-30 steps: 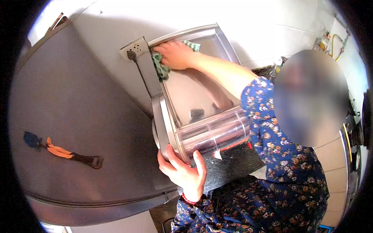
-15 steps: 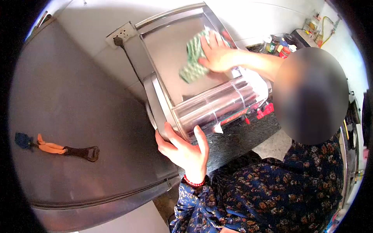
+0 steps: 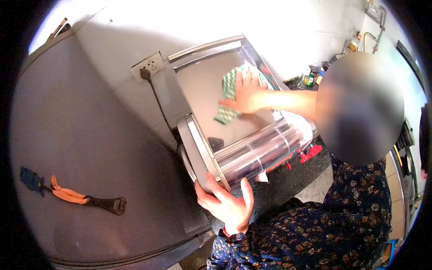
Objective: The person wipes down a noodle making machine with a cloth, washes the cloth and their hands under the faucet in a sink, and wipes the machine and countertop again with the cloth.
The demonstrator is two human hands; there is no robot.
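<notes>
A stainless-steel noodle-machine-like appliance (image 3: pixel 202 85) stands at a slant on the counter, with a flat, shiny upper tray and a clear rounded cover (image 3: pixel 245 159) below it. My right hand (image 3: pixel 249 94) presses a green-and-white patterned cloth (image 3: pixel 228 85) against the tray, fingers spread over it and part of the cloth hidden beneath the palm. At the lower left end of the appliance, my left hand (image 3: pixel 229 207) holds the corner, fingers along the side panel and thumb at the front. Red knobs (image 3: pixel 310 154) show on the right end.
To the left is a large dark grey surface (image 3: pixel 112 135) bearing a bottle-opener-like item (image 3: pixel 105 204) with an orange part. A plug sits in the wall socket (image 3: pixel 153 66). Jars and bottles (image 3: pixel 311 77) crowd the back right, on the dark counter (image 3: pixel 292 180).
The whole view has shifted, so the appliance appears lower and further right. My right hand has moved the cloth slightly over the tray. My left hand keeps its place at the corner.
</notes>
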